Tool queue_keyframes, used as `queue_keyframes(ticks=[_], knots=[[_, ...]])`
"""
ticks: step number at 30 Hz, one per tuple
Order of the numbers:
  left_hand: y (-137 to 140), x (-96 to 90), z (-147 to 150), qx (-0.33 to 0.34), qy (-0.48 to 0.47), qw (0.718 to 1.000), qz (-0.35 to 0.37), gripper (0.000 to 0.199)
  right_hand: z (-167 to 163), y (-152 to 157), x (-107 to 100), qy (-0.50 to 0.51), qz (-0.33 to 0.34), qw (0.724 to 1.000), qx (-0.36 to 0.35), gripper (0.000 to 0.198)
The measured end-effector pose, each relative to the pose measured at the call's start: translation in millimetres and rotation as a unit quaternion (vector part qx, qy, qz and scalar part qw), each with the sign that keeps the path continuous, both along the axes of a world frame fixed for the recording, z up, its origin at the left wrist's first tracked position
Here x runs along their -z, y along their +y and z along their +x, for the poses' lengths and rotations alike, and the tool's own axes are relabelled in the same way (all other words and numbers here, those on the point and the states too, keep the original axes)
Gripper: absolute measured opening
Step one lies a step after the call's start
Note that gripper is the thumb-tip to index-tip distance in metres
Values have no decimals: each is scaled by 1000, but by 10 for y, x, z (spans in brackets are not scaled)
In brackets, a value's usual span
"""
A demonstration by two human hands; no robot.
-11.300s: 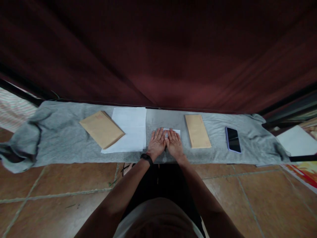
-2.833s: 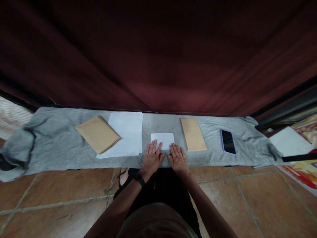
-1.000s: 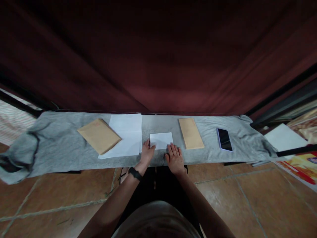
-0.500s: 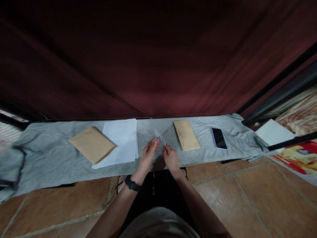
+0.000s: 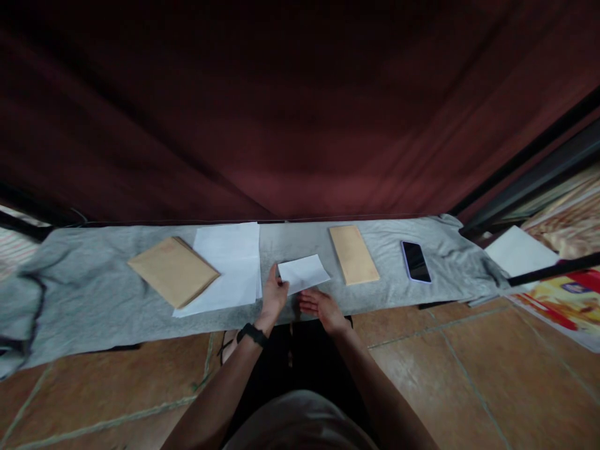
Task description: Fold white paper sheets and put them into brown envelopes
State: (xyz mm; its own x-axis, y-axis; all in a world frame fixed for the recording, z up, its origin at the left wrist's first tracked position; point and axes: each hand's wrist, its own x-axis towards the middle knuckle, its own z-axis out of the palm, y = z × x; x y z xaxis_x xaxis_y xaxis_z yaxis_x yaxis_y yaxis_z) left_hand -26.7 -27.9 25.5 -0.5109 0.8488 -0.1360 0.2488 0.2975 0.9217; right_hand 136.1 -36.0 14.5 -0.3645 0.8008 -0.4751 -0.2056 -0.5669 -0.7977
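A small white folded sheet of paper (image 5: 304,272) is held above the grey cloth, its broad face turned up toward me. My left hand (image 5: 274,292) grips the paper's left end between thumb and fingers. Just below the paper's lower edge is my right hand (image 5: 322,307), fingers stretched out and the palm partly turned up; whether it touches the paper I cannot tell. To the left lie larger white sheets (image 5: 234,269), partly covered by a stack of brown envelopes (image 5: 173,270). On the right side lies another brown envelope or small stack (image 5: 354,255).
A grey cloth (image 5: 94,281) covers the long narrow surface. A phone (image 5: 415,261) with a purple edge lies at the right. Behind hangs a dark red curtain (image 5: 300,125). A white card (image 5: 521,250) and a colourful printed package (image 5: 567,300) are at the far right.
The white paper has turned from edge-on to flat, showing its broad face. My right hand has let go of its edge and opened below it; my left hand has moved slightly down.
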Motion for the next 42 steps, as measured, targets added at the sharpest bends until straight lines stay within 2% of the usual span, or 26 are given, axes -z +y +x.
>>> queue_keyframes(ticks=[2, 3, 4, 6, 8, 10, 12, 15, 17, 20, 22, 24, 28, 34, 42], knots=[[16, -29, -53, 21, 55, 998, -21, 72, 61, 2, 12, -98, 98, 990, -8, 36], [21, -41, -71, 28, 74, 996, -31, 71, 88, 12, 11, -156, 170, 973, -2, 35], [26, -49, -85, 33, 90, 995, -35, 70, 112, 28, 6, -213, 249, 945, 3, 34], [34, -53, -99, 43, 108, 992, -38, 69, 143, 74, -5, -310, 396, 865, -5, 36], [40, -42, -103, 51, 113, 992, -31, 67, 147, 126, -2, -390, 486, 781, -35, 41], [40, -25, -105, 53, 112, 992, -15, 63, 130, 167, 30, -462, 529, 708, -67, 45], [26, -5, -99, 44, 126, 991, 3, 58, 106, 187, 86, -522, 545, 650, -87, 48], [-22, 30, -48, 35, 206, 978, 27, 51, 86, 190, 174, -564, 554, 604, -96, 50], [-54, 60, 29, 66, 282, 956, 48, 48, 86, 188, 212, -571, 558, 594, -94, 51], [-73, 116, 185, 158, 349, 921, 72, 48, 94, 191, 230, -574, 560, 589, -102, 51], [-66, 161, 271, 210, 374, 901, 59, 52, 97, 194, 232, -577, 559, 585, -110, 51], [-59, 209, 309, 231, 404, 885, 33, 57, 96, 195, 235, -580, 559, 582, -111, 51], [-72, 277, 242, 210, 438, 874, 6, 62, 84, 189, 247, -579, 563, 583, -94, 50], [-144, 279, 111, 171, 439, 882, -2, 61, 82, 179, 234, -574, 561, 589, -95, 51], [-234, 242, 124, 146, 437, 887, -12, 63, 96, 161, 250, -571, 561, 592, -91, 51]])
